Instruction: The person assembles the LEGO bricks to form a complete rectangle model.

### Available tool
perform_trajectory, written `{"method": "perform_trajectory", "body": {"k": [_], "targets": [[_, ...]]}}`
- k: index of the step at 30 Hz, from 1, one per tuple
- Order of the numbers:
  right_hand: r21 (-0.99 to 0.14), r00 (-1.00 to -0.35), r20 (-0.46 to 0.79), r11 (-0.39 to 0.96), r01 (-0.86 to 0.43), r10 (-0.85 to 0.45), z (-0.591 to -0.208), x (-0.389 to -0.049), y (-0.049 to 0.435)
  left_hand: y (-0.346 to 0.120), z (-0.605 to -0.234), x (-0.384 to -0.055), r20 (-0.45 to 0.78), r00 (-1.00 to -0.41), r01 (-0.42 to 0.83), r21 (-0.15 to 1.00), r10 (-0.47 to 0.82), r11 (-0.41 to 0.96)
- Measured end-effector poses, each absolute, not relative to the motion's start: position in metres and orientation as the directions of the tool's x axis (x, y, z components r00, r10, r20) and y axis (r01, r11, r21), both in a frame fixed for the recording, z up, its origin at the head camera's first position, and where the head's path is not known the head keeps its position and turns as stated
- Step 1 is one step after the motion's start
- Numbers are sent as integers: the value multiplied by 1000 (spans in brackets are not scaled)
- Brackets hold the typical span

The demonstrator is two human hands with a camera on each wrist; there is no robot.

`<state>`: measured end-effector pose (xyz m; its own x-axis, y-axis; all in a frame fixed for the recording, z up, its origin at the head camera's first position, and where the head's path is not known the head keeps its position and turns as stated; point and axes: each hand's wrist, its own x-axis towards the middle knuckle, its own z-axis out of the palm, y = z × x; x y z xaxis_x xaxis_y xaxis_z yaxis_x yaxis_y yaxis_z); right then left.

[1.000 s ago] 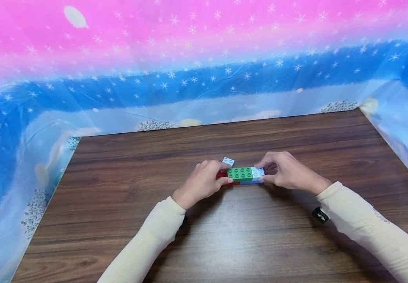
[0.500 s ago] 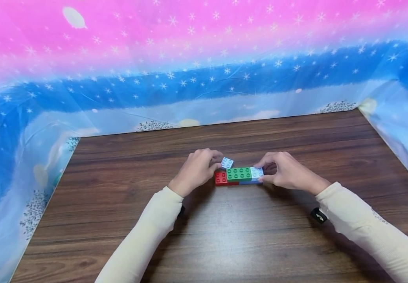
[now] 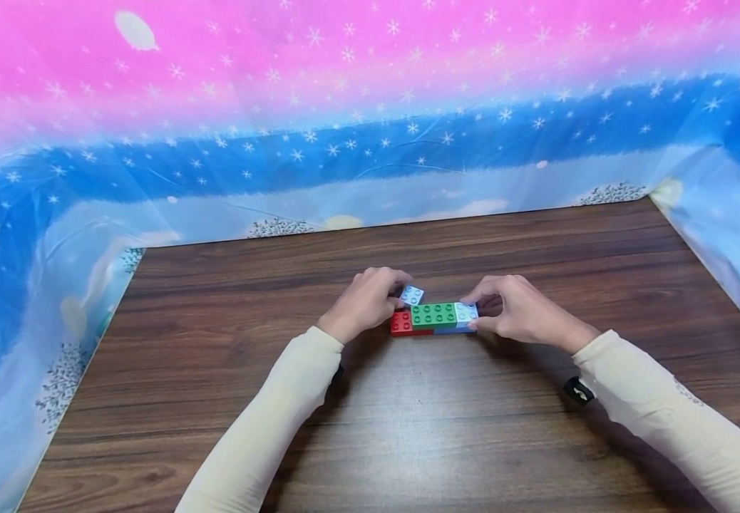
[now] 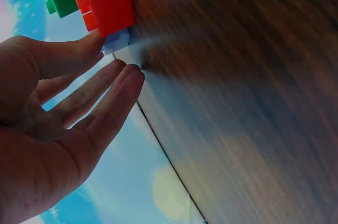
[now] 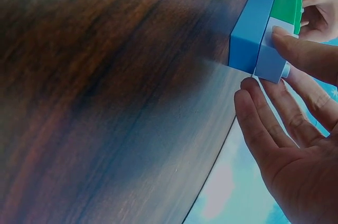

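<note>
Toward the far middle of the table lies a two-layer row of toy building bricks. Its bottom layer has a red brick (image 3: 401, 323) at the left and a blue brick (image 5: 250, 34) at the right. On top sit a green brick (image 3: 433, 315) and a small pale-blue brick (image 3: 465, 313). My right hand (image 3: 519, 308) pinches that pale-blue end between thumb and fingers. Behind the row's left part is a loose light-blue brick (image 3: 412, 295), turned at an angle. My left hand (image 3: 365, 303) holds its left side with thumb and index finger; the fingertips are partly hidden.
The wood-grain table (image 3: 229, 399) reaches to a back edge against a pink and blue snowflake cloth (image 3: 357, 157). The cloth also hangs along both sides. Dark wrist straps (image 3: 579, 390) show below the cream sleeves.
My left hand has let go of the red end and moved back to the loose light-blue brick, which has turned slightly. The right hand stays in place on the row's right end.
</note>
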<state>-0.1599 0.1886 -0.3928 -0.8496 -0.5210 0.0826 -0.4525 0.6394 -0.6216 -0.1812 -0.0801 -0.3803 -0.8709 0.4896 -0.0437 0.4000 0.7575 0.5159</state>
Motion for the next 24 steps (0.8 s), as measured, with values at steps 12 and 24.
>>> {"method": "perform_trajectory", "body": {"k": [12,24], "targets": [[-629,-852,76,638,-444,-518,-391,-160,190,-76,-382,-183,-46,-882,393,476,468,787],[-636,-851,65,635,-438,-522,-392,-160,189,-79,-383,-181,-46,-898,366,476,438,800]]}}
